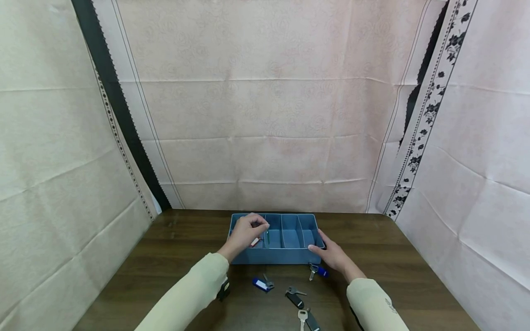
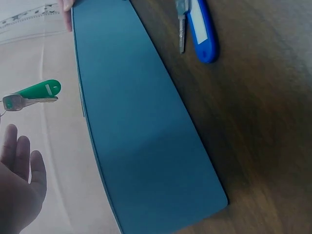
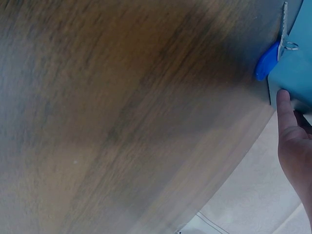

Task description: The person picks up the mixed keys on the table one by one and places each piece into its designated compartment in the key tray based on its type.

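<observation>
My left hand [image 1: 247,231] is above the left part of a blue divided box [image 1: 275,256]. Its thumb and fingers pinch a key with a green tag [image 2: 40,90], which hangs down over the compartments. At the box's right front corner, my right hand [image 1: 334,253] holds the wall, the thumb on the front side and the other fingers at the right end. A red-edged tag [image 1: 255,242] lies in a left compartment, partly covered by the left hand. The compartments on the right look bare.
Before the box lie several keys: one with a blue tag [image 1: 262,284], another blue-tagged one [image 1: 322,271] near the right hand, a black-tagged one [image 1: 295,300] and a dark-tagged one [image 1: 312,321]. The brown wooden table [image 1: 190,248] ends at hanging pale cloths [image 1: 256,110].
</observation>
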{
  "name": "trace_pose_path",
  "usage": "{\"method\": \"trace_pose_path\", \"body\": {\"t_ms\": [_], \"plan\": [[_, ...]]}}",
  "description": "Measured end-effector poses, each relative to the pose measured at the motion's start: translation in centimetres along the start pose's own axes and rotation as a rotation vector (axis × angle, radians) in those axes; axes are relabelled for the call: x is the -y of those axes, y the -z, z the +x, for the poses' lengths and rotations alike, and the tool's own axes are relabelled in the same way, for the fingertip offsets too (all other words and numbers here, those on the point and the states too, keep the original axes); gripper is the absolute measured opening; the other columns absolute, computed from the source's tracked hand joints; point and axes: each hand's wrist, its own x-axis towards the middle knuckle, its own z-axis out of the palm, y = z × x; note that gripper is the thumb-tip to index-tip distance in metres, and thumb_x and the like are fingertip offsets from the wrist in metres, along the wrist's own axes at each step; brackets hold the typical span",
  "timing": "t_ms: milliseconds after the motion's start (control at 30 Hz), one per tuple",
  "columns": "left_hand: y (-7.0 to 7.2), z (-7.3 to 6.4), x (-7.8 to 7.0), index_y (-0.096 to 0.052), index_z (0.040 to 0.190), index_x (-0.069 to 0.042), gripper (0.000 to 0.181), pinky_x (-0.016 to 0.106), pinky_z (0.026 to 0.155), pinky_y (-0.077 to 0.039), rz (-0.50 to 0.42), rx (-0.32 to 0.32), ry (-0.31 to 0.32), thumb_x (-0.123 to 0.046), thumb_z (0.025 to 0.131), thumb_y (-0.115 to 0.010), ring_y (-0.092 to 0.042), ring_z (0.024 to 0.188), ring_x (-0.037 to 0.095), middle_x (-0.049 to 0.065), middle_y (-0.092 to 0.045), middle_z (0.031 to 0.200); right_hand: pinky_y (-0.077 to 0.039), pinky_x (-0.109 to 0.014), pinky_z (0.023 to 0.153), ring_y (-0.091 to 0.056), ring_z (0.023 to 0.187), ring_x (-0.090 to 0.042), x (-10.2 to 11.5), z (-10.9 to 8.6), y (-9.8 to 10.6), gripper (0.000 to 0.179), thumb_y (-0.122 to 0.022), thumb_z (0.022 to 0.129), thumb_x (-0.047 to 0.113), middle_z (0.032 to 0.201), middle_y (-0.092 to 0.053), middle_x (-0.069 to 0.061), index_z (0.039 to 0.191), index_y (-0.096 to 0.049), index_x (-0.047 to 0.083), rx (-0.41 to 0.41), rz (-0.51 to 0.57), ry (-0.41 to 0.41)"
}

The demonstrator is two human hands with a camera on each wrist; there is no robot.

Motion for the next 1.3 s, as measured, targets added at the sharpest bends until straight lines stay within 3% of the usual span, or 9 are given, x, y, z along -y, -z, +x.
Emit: {"method": "trace_pose_path", "body": {"t_ms": [533,767,1067,1300], "plan": [[-0.9,2.3,0.2,-0.074,0.095,-0.021,0.012,0.038,0.084,-0.052,-0.005,-0.06,0.06,-0.032,0.095,-0.069,-0.057,0.096,0.018,-0.005,-0.063,0.109,-0.025,-0.073,0.103,-0.025,0.14,-0.054,0.0,-0.1,0.1,0.095,-0.055,0.089,0.068,0.159,-0.023,-0.025,0.16,-0.015,0.019,-0.001,-0.008,-0.011],[-1.9,3.3,0.5,-0.076,0.096,-0.014,0.015,0.042,0.089,-0.051,0.02,-0.08,0.042,-0.028,0.094,-0.07,-0.058,0.102,0.021,-0.001,-0.064,0.11,-0.026,-0.072,0.104,-0.025,0.14,-0.053,-0.3,0.1,0.1,0.095,-0.055,0.09,0.067,0.159,-0.024,-0.025,0.16,-0.016,0.018,-0.004,-0.013,0.001],[-3.6,4.0,1.5,-0.076,0.097,-0.012,0.015,0.039,0.086,-0.053,0.024,-0.114,0.054,-0.025,0.095,-0.069,-0.059,0.094,0.018,-0.001,-0.064,0.105,-0.025,-0.072,0.105,-0.025,0.141,-0.052,-0.3,0.3,0.0,0.094,-0.056,0.09,0.066,0.159,-0.023,-0.024,0.16,-0.016,0.019,-0.009,-0.002,-0.011],[-4.0,4.3,1.6,-0.076,0.094,-0.015,0.01,0.039,0.085,-0.053,0.05,-0.131,0.055,-0.022,0.096,-0.068,-0.059,0.092,0.019,0.001,-0.064,0.103,-0.025,-0.072,0.105,-0.025,0.141,-0.052,-0.3,0.2,0.0,0.095,-0.055,0.089,0.067,0.159,-0.024,-0.024,0.16,-0.017,0.018,-0.015,-0.007,-0.008]]}}
